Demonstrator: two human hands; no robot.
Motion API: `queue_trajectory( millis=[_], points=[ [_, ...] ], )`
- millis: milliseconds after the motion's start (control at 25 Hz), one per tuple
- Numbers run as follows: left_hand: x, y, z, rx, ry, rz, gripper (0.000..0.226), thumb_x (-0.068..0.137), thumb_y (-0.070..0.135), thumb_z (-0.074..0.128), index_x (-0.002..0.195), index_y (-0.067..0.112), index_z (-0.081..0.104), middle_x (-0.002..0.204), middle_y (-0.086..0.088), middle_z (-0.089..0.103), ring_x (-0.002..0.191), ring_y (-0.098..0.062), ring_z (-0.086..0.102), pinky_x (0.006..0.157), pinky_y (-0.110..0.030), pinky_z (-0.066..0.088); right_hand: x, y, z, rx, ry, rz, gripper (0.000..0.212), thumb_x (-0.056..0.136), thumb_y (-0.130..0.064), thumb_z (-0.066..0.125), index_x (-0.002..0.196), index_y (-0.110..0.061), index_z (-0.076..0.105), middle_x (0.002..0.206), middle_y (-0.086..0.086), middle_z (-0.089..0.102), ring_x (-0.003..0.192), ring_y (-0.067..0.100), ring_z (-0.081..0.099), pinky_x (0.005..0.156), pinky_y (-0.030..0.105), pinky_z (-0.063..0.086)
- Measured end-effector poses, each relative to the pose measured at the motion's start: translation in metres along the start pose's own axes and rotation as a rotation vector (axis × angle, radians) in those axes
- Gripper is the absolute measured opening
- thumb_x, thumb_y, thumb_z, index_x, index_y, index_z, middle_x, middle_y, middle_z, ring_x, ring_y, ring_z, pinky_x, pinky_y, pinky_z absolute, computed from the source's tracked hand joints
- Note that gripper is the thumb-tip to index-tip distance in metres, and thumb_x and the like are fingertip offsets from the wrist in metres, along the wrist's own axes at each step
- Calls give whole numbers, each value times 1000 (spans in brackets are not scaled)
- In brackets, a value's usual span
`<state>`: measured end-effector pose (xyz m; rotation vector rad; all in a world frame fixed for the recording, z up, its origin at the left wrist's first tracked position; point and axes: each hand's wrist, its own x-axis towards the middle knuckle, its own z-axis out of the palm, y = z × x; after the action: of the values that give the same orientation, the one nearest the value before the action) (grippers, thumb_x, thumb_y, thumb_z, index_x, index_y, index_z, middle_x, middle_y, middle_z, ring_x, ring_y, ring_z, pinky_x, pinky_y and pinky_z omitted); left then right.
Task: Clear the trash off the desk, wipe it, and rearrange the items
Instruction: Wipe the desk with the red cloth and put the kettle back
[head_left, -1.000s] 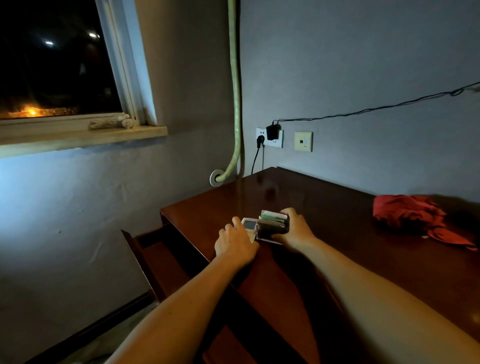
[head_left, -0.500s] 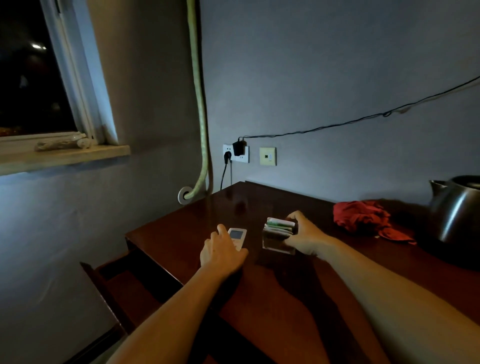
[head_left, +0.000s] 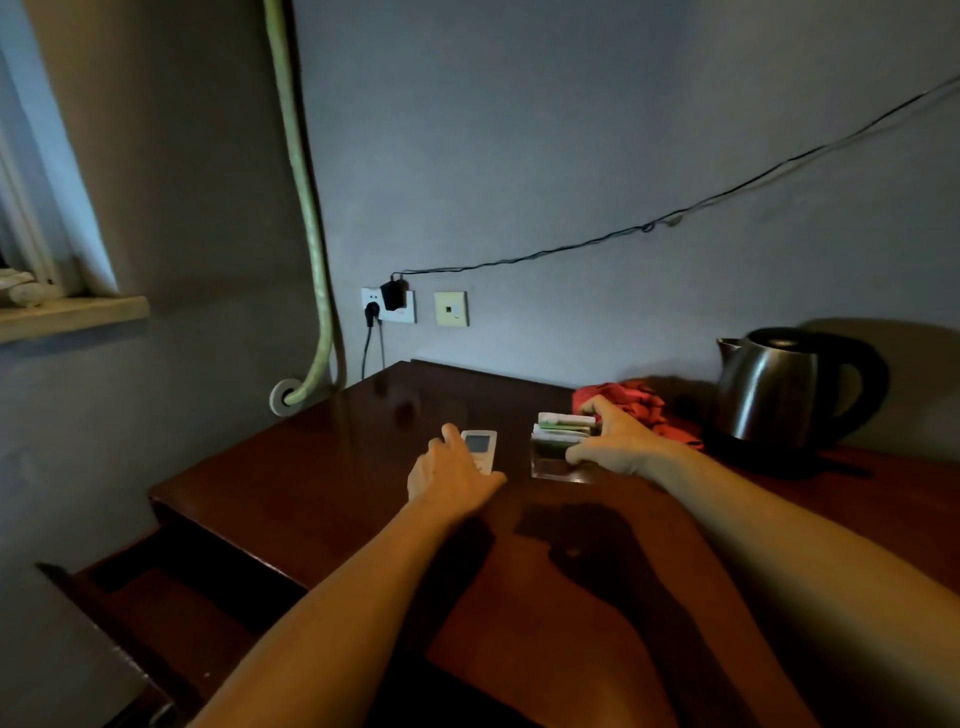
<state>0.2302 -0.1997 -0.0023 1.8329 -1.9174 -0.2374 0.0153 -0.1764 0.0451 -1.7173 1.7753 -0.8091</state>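
On the dark wooden desk (head_left: 332, 483) lies a small white remote control (head_left: 480, 447) with a grey screen. My left hand (head_left: 449, 473) rests on its near end, fingers over it. To its right stands a clear holder (head_left: 556, 457) filled with white and green packets. My right hand (head_left: 615, 441) grips that holder from the right side, thumb in front and fingers behind. A crumpled red cloth (head_left: 631, 402) lies just behind my right hand.
A steel electric kettle (head_left: 779, 389) stands on its base at the back right. An open drawer (head_left: 171, 597) juts out at the desk's left side. A wall socket (head_left: 389, 306) with plugs, a black cable and a green hose (head_left: 306, 208) are on the wall.
My right hand has slid the holder to the right, away from the remote. The view has swung right, so the kettle now shows in full.
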Motion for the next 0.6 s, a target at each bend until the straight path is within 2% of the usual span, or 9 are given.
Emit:
queue_trajectory(
  millis=[160,280,400,600],
  points=[
    [-5,39,13,-26,-58,102,84,80,53,69,142,17,27,134,-12,50,118,-29,55,95,-39,52,-18,23,-37,-34,40,41,53,72,-14,77,115,-19,46,107,7,59,92,21,62,79,34,54],
    [-9,68,25,-39,-93,164,78,80,54,68,138,19,31,132,-12,50,116,-29,56,94,-41,53,-32,39,-63,-23,48,65,56,74,-14,76,118,-23,42,104,6,56,86,19,61,70,31,53],
    [-15,98,37,-51,-101,220,69,80,54,67,131,21,35,127,-10,52,110,-27,57,89,-37,53,-44,62,-88,-68,70,71,58,74,-18,79,119,-22,42,107,9,56,94,25,64,82,38,56],
    [-28,150,58,-72,-152,306,73,78,57,68,133,22,37,127,-10,53,110,-28,58,91,-41,53,-69,94,-129,-113,118,90,59,74,-26,83,119,-21,44,105,0,50,101,18,53,84,29,46]
  ],
)
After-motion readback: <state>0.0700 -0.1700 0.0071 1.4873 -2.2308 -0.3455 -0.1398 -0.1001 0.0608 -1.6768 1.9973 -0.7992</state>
